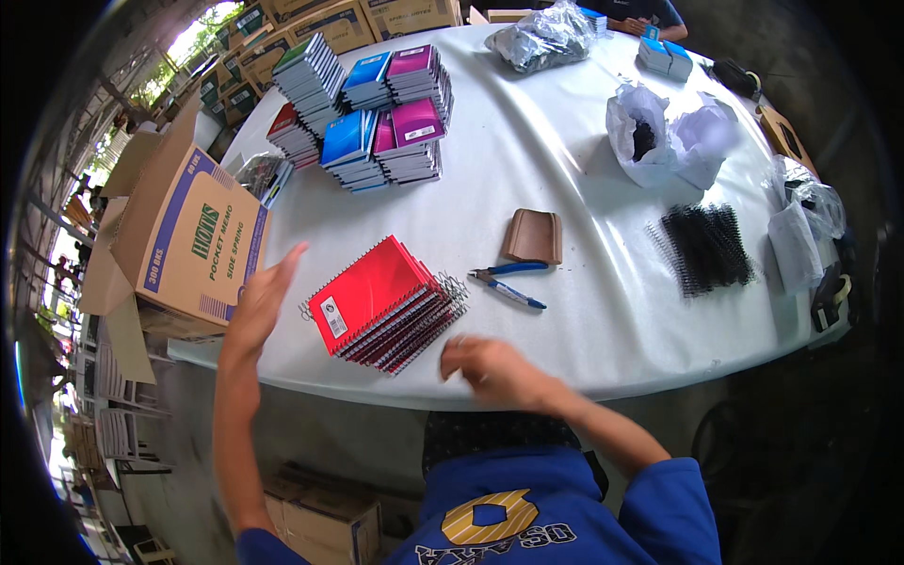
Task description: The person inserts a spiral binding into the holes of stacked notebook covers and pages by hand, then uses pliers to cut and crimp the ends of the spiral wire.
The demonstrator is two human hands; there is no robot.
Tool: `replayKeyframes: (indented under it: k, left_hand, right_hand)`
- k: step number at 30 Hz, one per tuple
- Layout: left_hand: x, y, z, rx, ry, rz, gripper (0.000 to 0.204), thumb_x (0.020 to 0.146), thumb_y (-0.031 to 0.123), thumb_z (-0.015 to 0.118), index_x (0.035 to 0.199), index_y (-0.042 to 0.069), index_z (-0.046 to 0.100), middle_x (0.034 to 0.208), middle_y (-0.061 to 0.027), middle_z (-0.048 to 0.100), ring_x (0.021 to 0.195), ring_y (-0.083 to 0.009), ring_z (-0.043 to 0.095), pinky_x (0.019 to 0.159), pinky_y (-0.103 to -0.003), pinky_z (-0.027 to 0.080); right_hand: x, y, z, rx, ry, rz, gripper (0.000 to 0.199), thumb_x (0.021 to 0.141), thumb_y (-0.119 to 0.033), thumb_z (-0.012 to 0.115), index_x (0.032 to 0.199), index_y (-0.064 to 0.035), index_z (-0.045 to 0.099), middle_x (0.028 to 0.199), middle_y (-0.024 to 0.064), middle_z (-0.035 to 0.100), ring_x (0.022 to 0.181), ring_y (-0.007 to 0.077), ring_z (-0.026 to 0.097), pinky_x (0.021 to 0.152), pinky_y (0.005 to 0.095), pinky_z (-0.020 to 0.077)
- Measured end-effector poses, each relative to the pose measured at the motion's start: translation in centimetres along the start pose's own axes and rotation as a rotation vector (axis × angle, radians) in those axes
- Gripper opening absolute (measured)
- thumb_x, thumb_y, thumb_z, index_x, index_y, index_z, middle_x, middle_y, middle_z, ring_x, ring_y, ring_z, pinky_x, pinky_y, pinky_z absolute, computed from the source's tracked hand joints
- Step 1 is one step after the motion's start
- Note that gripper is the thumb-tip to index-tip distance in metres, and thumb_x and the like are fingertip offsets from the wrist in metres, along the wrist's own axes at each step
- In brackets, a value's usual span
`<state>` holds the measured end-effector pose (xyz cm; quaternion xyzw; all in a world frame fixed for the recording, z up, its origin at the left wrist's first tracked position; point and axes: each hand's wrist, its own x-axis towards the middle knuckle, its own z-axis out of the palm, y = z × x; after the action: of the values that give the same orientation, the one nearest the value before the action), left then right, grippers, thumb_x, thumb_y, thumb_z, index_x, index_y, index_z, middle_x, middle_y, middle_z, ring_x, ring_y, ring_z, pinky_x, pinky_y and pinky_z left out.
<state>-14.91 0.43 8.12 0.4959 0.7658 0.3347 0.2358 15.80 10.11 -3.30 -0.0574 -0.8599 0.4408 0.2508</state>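
In front of me on the table stands a stack of red spiral notebooks (372, 292), its layers slightly fanned and wire coils sticking out at both sides. My left hand (266, 297) is raised to the left of the stack, fingers stretched out, nothing in it. Close to the stack's lower right corner is my right hand (494, 369), a little blurred; its fingers are loosely bent and apart, and no object shows in them. Right of the stack lie blue-handled cutting pliers (513, 268) and a blue and white pen (513, 294), beside a brown curved holder (533, 235).
Blue, purple, green and red notebook piles (381, 141) stand at the back left. An open cardboard box (202, 235) is at the left edge. Black spiral coils (706, 250) and white bags (650, 141) lie at right. Across the table a person (645, 14) sits by more blue notebooks (665, 58).
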Motion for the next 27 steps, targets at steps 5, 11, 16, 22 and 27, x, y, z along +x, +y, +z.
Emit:
replayKeyframes:
  k: [5, 11, 16, 22, 27]
  left_hand:
    - [8.6, -5.0, 1.5, -0.342, -0.633, -0.32, 0.065, 0.099, 0.055, 0.044, 0.131, -0.001, 0.057, 0.119, -0.013, 0.066, 0.108, -0.0173, 0.063, 0.093, -0.031, 0.049]
    - [9.0, -1.0, 4.6, -0.243, -0.758, -0.416, 0.059, 0.097, 0.052, 0.053, 0.123, -0.001, 0.061, 0.11, -0.0114, 0.069, 0.092, -0.0151, 0.067, 0.08, -0.031, 0.057]
    - [9.4, -3.0, 3.6, -0.181, -0.693, -0.514, 0.062, 0.096, 0.051, 0.054, 0.134, 0.002, 0.053, 0.13, -0.0157, 0.059, 0.117, -0.0222, 0.058, 0.098, -0.037, 0.048]
    - [9.8, 3.7, 3.6, 0.31, -0.482, 0.324, 0.086, 0.085, 0.067, 0.056, 0.134, -0.004, 0.051, 0.149, -0.0215, 0.04, 0.141, -0.0406, 0.029, 0.115, -0.051, 0.022]
    - [7.7, 9.4, 8.7, 0.932, -0.834, 0.522, 0.098, 0.075, 0.072, 0.063, 0.141, 0.002, 0.046, 0.151, -0.0193, 0.038, 0.144, -0.0457, 0.019, 0.113, -0.063, 0.017]
  right_hand:
    - [3.8, -2.1, 5.7, -0.157, 0.049, -0.215, 0.007, 0.076, -0.006, 0.063, 0.084, -0.0059, 0.062, 0.085, 0.0109, 0.064, 0.087, 0.0298, 0.064, 0.073, 0.0433, 0.0502]
    - [6.9, -0.3, 4.1, -0.38, 0.028, -0.041, 0.029, 0.085, -0.034, 0.068, 0.072, -0.0093, 0.061, 0.065, 0.005, 0.062, 0.069, 0.0245, 0.065, 0.059, 0.0377, 0.0493]
    - [6.4, -0.3, 3.1, -0.326, 0.046, -0.09, 0.025, 0.084, -0.031, 0.067, 0.075, -0.0077, 0.065, 0.078, 0.0117, 0.068, 0.076, 0.0285, 0.067, 0.059, 0.0417, 0.05]
    - [0.6, 4.0, -4.2, -0.682, 0.361, 0.144, 0.015, 0.082, -0.013, 0.064, 0.095, -0.0045, 0.065, 0.098, 0.0125, 0.065, 0.101, 0.0293, 0.06, 0.083, 0.0401, 0.048]
    - [0.7, 8.5, -4.0, -0.877, 0.037, 0.313, 0.031, 0.077, -0.013, 0.067, 0.105, 0.0005, 0.062, 0.109, 0.0167, 0.061, 0.106, 0.0307, 0.054, 0.096, 0.0444, 0.0372]
